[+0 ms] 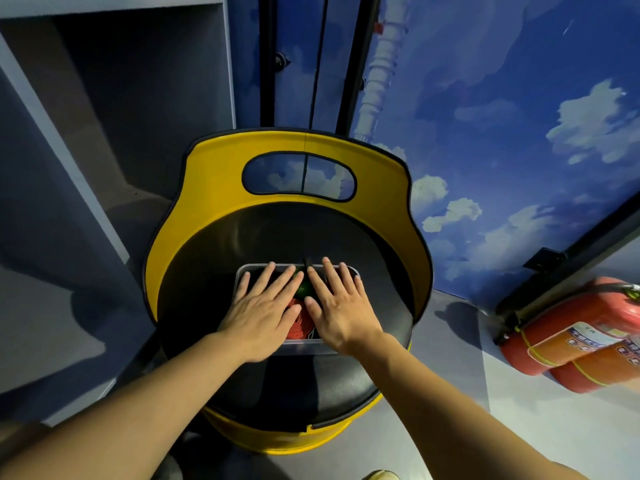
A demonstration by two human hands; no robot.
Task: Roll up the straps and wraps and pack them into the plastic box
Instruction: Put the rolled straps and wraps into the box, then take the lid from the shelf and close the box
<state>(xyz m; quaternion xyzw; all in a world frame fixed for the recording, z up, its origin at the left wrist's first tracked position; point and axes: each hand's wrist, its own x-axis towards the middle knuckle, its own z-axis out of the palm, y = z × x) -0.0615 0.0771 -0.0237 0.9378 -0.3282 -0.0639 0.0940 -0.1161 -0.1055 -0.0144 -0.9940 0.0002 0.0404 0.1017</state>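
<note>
A clear rectangular plastic box [242, 271] was seen at the middle of the round black seat [207, 265] of a yellow barrel-shaped chair [214, 174]. Both hands were laid flat over the box, fingers straight and spread, nothing grasped: the left hand [258, 311] over its left half, the right hand [337, 306] over its right. Between them a red rolled strap [300, 323] and a green rolled wrap [302, 287] were visible inside the box. Red fire extinguishers [568, 337] were lying on the floor to the right.
</note>
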